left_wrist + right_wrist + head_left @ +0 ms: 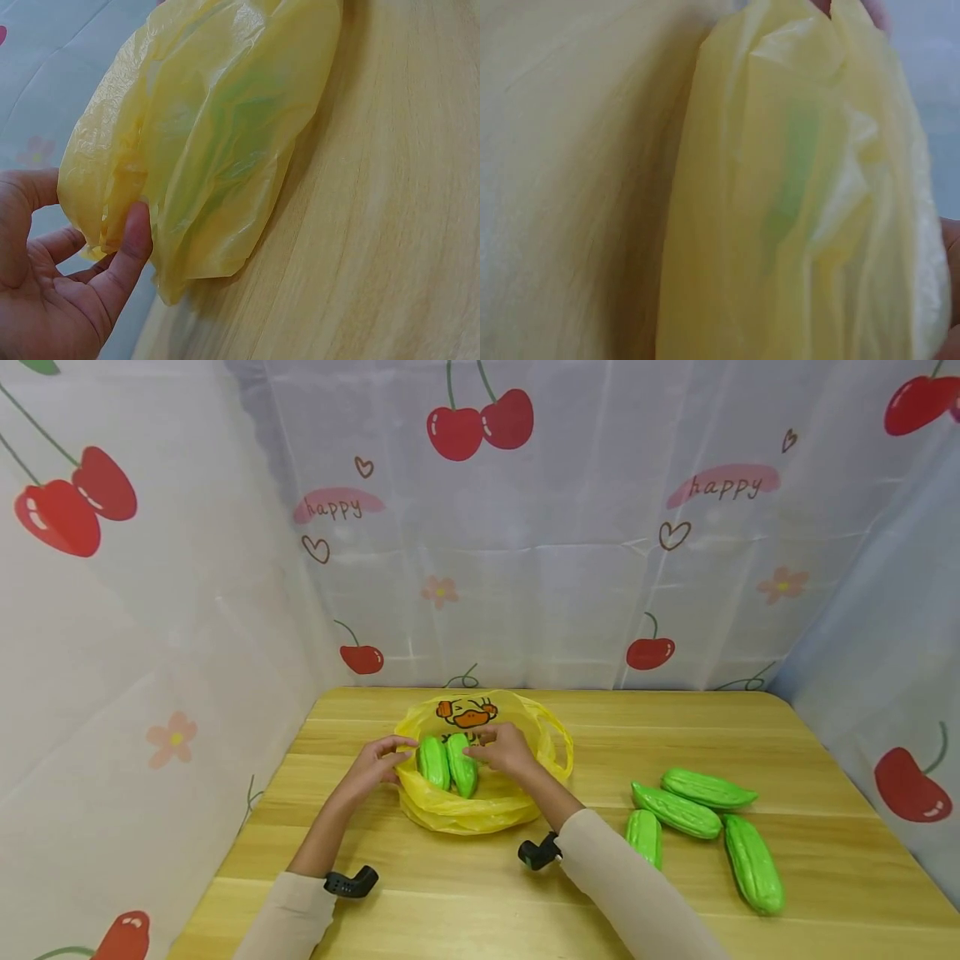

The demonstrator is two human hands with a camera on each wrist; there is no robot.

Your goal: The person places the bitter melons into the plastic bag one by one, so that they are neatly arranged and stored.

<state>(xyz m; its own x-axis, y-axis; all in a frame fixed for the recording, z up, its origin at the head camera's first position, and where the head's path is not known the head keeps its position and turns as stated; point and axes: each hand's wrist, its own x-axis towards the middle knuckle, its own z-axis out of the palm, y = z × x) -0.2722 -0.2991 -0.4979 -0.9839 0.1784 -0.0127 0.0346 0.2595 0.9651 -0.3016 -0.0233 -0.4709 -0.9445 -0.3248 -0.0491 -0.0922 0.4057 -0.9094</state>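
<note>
A yellow plastic bag (472, 814) with a duck print stands on the table, its mouth spread wide. Two shiny green model bitter melons (433, 763) lie side by side inside it. My left hand (377, 762) pinches the bag's left rim between thumb and fingers, seen closer in the left wrist view, where the bag (217, 150) covers some fingertips. Over the bag's right side, my right hand (507, 748) has its fingertips at the upper edge of the right-hand melon (462, 768), fingers apart. The right wrist view mostly shows the bag wall (780, 195), which hides that hand's fingers.
Several more green bitter melons (678, 812) lie loosely on the wooden table (450, 893) at the right, one partly behind my right sleeve. A bag handle (566, 747) loops out on the right. Cherry-patterned curtains (540, 568) hang behind and at both sides.
</note>
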